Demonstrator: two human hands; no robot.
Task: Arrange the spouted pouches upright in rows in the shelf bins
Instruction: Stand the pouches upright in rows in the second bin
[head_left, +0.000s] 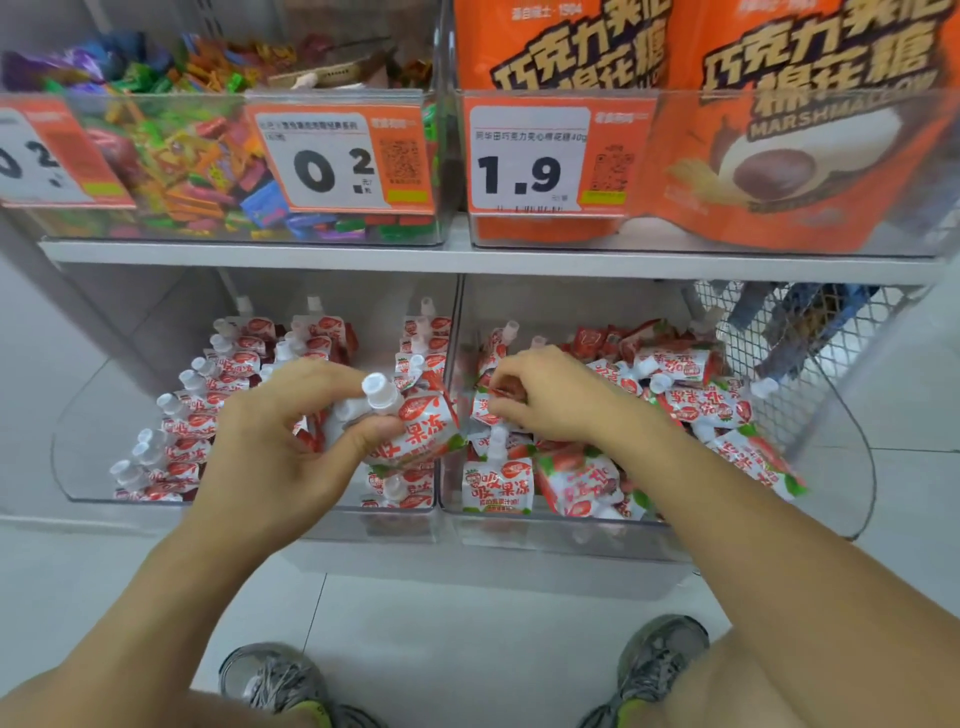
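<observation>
Clear plastic bins sit side by side on the lower shelf. The left bin (83, 415) holds pouches standing upright in rows (182, 415), white caps up. The right bin (841, 467) holds a loose heap (691, 400) (pouches lying every way), with one pouch (497, 486) upright at its front wall. The left hand (280, 441) grips a pouch (415, 426) over the divider between the bins, thumb and fingers curled round its neck, cap tilted up. The right hand (550, 395) reaches into the heap, fingertips pinching a pouch (493, 410) there. Above, one bin (332, 234) holds mixed wrapped candies, another (675, 244) orange marshmallow bags.
</observation>
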